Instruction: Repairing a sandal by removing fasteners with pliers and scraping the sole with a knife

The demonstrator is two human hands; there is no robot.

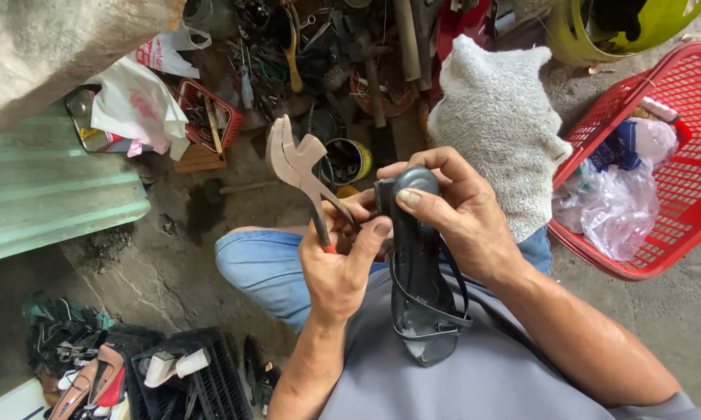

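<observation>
The sandal (422,280) lies sole-up over your lap, heel end raised toward your fingers, its thin straps hanging at the toe end. Your right hand (463,222) is closed around the heel, thumb pressed on top. Your left hand (343,268) grips the pincers (300,167) by the handles, jaws pointing up and away, its thumb touching the sandal's side. A white cloth (502,124) covers your right knee. A red basket (662,163) with plastic bags sits beside it.

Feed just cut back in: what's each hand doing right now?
Left hand: closed on the pincers.
Right hand: gripping the heel end of the dark shoe.
</observation>
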